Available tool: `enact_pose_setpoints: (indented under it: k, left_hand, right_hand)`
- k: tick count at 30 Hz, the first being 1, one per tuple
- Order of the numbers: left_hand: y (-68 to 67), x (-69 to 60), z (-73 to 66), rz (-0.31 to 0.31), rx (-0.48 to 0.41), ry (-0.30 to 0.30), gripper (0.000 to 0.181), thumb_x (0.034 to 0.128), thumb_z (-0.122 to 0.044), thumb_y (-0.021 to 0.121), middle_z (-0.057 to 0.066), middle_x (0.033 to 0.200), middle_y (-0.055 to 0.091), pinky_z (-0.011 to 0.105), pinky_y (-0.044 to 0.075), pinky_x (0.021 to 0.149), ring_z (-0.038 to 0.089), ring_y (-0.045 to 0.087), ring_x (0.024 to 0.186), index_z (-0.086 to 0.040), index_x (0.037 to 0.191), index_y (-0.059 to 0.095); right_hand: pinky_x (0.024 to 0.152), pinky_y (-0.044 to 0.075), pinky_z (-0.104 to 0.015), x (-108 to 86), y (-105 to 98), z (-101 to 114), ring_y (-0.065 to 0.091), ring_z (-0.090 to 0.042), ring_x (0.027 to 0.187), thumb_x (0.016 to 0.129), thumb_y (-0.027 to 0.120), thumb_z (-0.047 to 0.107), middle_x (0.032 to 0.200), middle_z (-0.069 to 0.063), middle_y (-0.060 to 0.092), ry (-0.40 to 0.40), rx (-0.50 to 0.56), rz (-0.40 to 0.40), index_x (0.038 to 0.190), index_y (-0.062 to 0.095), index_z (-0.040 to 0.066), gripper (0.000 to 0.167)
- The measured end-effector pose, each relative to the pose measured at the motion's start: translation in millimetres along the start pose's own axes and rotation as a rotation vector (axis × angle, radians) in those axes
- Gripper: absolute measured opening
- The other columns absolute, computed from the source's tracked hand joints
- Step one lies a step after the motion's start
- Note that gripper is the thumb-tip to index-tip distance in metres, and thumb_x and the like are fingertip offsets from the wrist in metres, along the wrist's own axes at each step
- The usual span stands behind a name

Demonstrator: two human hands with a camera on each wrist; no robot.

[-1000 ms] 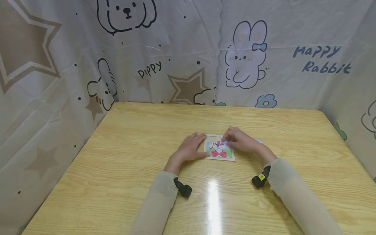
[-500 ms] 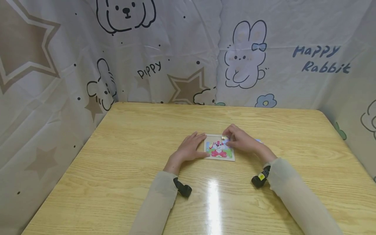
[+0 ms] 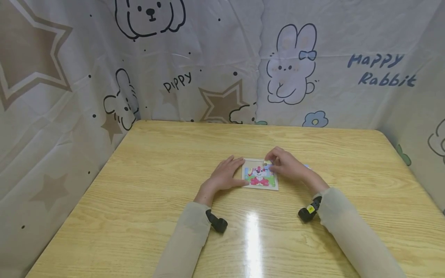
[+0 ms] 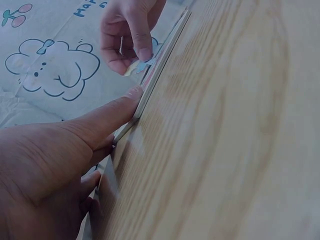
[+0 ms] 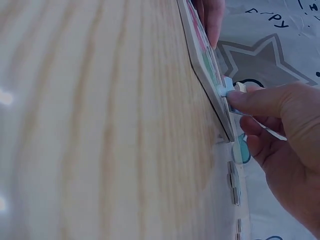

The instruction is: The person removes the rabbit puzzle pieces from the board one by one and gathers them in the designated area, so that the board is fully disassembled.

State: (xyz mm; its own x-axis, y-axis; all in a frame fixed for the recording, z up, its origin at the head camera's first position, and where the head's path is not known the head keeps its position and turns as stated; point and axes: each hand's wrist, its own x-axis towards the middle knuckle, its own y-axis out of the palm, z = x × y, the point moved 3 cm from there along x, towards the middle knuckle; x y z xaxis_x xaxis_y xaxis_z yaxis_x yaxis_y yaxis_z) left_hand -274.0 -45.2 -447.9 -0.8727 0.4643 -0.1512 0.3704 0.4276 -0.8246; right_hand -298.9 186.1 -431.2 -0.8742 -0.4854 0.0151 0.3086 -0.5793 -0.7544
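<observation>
A small jigsaw puzzle board (image 3: 265,189) with a pale rim lies on the table, showing a pink-and-white cartoon animal. Its upper strip is bare backing. My left hand (image 3: 225,175) rests along the board's left side, thumb straight on the near corner and fingers at the far one. With thumb and fingertips, my right hand (image 3: 285,166) pinches a puzzle piece (image 4: 144,65), light blue and pale yellow, over the board's upper right part. In the right wrist view the piece stands tilted against the board's surface. How far it sits in the picture cannot be seen.
Loose puzzle pieces (image 5: 235,185) lie on the table to the right of the board, mostly hidden behind my right hand in the head view. The wooden table (image 3: 167,154) reaches back to a printed cloth (image 3: 215,58).
My right hand has shifted slightly up and right, the pinched piece turning a little at the board's upper right. The left hand and the board stay put.
</observation>
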Motion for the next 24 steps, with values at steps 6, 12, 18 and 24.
enact_pose_setpoints:
  k: [6, 12, 18, 24]
  left_hand:
    - [-0.8, 0.6, -0.9, 0.000, -0.005, -0.003, 0.081, 0.0873, -0.048, 0.069, -0.002, 0.163, 0.026, 0.047, 0.011, 0.128, 0.025, 0.010, 0.155, -0.021, 0.154, 0.032]
    - [-0.8, 0.9, -1.5, 0.006, 0.001, -0.003, 0.082, 0.0874, -0.048, 0.069, -0.003, 0.164, 0.026, 0.047, 0.011, 0.128, 0.025, 0.010, 0.155, -0.021, 0.155, 0.031]
    - [-0.6, 0.5, -1.5, 0.011, 0.010, -0.003, 0.082, 0.0876, -0.048, 0.068, -0.003, 0.164, 0.026, 0.045, 0.010, 0.128, 0.024, 0.009, 0.155, -0.021, 0.155, 0.030]
    - [-0.8, -0.8, -1.6, 0.007, 0.014, -0.004, 0.081, 0.0880, -0.048, 0.068, -0.002, 0.163, 0.026, 0.045, 0.010, 0.128, 0.024, 0.010, 0.155, -0.020, 0.155, 0.030]
  right_hand:
    - [0.095, 0.052, -0.042, 0.2, -2, -1, 0.057, -0.027, 0.107, 0.095, 0.057, 0.000, 0.116, -0.014, 0.057, -0.003, 0.031, -0.001, 0.114, 0.058, 0.004, 0.019]
    - [0.099, 0.052, -0.048, -0.2, -4, -3, 0.059, -0.030, 0.111, 0.096, 0.055, -0.001, 0.120, -0.014, 0.059, 0.022, 0.055, -0.008, 0.114, 0.059, 0.005, 0.020]
    - [0.099, 0.051, -0.047, -2.9, -6, -7, 0.059, -0.031, 0.112, 0.097, 0.054, 0.002, 0.123, -0.014, 0.059, 0.077, 0.087, -0.032, 0.115, 0.060, 0.007, 0.019]
    - [0.103, 0.049, -0.051, -9.5, -11, -12, 0.057, -0.035, 0.117, 0.097, 0.054, 0.003, 0.126, -0.017, 0.058, 0.083, 0.107, -0.043, 0.118, 0.059, 0.004, 0.021]
